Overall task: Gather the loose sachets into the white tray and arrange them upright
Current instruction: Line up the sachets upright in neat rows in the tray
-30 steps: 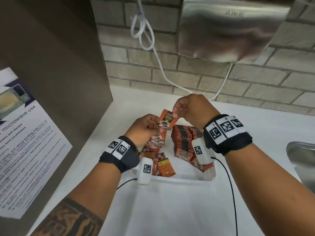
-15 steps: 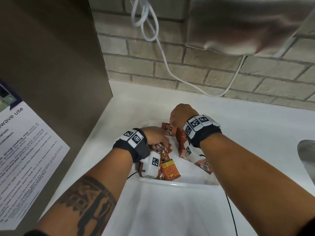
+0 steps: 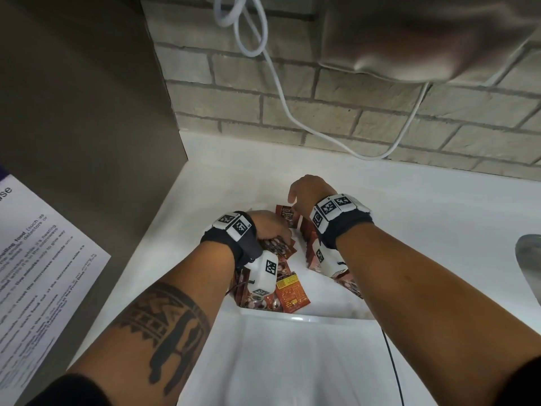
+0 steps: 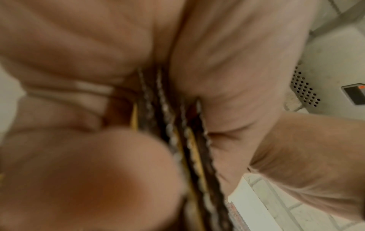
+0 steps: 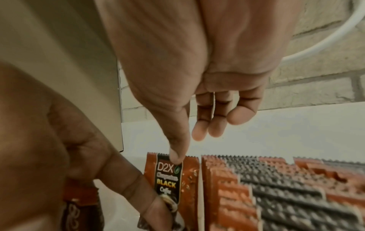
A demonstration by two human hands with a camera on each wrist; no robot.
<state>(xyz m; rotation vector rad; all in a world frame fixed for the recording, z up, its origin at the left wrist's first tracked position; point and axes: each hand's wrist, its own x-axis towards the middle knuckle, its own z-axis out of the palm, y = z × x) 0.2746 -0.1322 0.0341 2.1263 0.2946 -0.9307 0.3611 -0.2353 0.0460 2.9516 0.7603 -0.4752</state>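
Note:
A white tray (image 3: 295,318) sits on the white counter and holds orange-brown coffee sachets. Some lie loose (image 3: 289,293) at its near left. A row stands upright (image 5: 276,192) along its right side. My left hand (image 3: 270,228) is down in the tray and grips a small stack of sachets (image 4: 178,140), seen edge-on between thumb and fingers. My right hand (image 3: 306,193) holds one "D2X Black Coffee" sachet (image 3: 286,214) upright at the far end of the row. Its index fingertip (image 5: 175,157) is on the sachet's top and the thumb lies against the sachet's (image 5: 189,179) face.
A brown cabinet side (image 3: 87,112) with a paper notice (image 3: 38,259) stands at the left. Behind is a brick wall (image 3: 292,92) with a hanging white cable (image 3: 281,92) and a steel hand dryer (image 3: 424,33). A sink edge (image 3: 528,259) shows at the right.
My right hand has brought the sachet down from above the tray to the far end of the upright row. My left hand has sunk lower into the tray with its stack.

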